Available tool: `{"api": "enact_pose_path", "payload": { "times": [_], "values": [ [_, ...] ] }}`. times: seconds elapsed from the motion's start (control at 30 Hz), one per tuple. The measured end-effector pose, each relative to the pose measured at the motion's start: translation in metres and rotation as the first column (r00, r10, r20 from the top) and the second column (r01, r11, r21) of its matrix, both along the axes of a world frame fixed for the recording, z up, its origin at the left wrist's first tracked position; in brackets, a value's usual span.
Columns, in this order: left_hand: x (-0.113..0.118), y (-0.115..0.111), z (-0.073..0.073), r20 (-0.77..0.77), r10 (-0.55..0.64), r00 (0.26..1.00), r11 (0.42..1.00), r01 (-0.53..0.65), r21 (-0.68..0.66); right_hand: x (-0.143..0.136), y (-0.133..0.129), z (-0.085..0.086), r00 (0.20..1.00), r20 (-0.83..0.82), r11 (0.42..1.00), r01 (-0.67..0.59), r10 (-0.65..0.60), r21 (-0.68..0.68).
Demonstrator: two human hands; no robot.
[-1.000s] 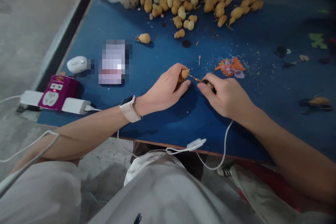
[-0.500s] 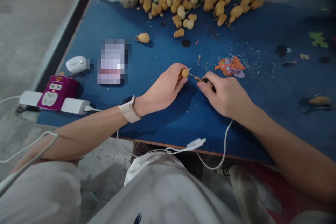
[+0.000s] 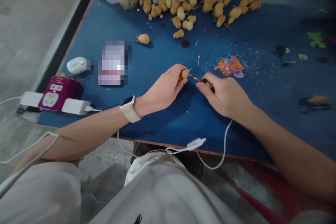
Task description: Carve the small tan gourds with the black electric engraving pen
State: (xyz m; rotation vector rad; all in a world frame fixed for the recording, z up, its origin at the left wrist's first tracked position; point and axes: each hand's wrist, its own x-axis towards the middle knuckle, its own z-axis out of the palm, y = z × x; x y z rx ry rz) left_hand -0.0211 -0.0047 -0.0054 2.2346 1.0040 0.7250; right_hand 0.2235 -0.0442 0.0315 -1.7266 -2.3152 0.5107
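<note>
Between the fingers of my left hand (image 3: 168, 87) is a small tan gourd (image 3: 184, 74), partly covered by the fingertips. My right hand (image 3: 225, 94) is closed around a dark-bodied rotary tool (image 3: 208, 84) with a brass-coloured collar and a thin metal bit. The bit points left at the gourd's end; whether it touches cannot be made out. From beneath my right hand a white cord (image 3: 225, 147) runs down past the table edge. A small pink-tipped bit (image 3: 198, 60) lies on the table just beyond the hands.
Many small gourds (image 3: 175, 5) are heaped along the back, with a single gourd (image 3: 144, 38) nearer. Orange and purple shavings (image 3: 231, 66) lie right of centre. At left are a blurred-out flat object (image 3: 112, 63), a white case (image 3: 76, 65) and a purple power adapter (image 3: 59, 92). An inline switch (image 3: 195, 144) hangs at the front edge.
Both hands keep nearly the same pose on the gourd and the tool. The view shifts very slightly. A shoe and trouser leg below the table at right are no longer visible.
</note>
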Motion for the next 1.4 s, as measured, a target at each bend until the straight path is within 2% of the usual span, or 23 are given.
{"api": "enact_pose_path", "payload": {
  "times": [0.27, 0.6, 0.93, 1.4],
  "values": [
    [-0.001, 0.0002, -0.0012, 0.011, -0.034, 0.999, 0.999, 0.034, 0.034, 0.0008, 0.0003, 0.0005, 1.0, -0.013, 1.0, -0.011, 0.011, 0.008],
    [0.0002, -0.0008, -0.0027, -0.021, -0.004, 1.0, 1.0, 0.005, 0.029, -0.0009, 0.001, 0.0023, 1.0, 0.015, 1.0, 0.015, -0.015, -0.025],
    [0.0001, -0.0004, 0.0002, -0.003, -0.014, 1.0, 1.0, 0.014, 0.015, 0.0021, 0.0005, 0.0001, 0.999, -0.025, 0.999, -0.032, 0.033, 0.022],
    [0.0004, -0.0007, 0.0005, -0.012, -0.015, 1.0, 1.0, 0.015, 0.026, -0.0007, -0.0008, 0.0004, 1.0, 0.007, 1.0, 0.0, 0.0, 0.014]
  ]
}}
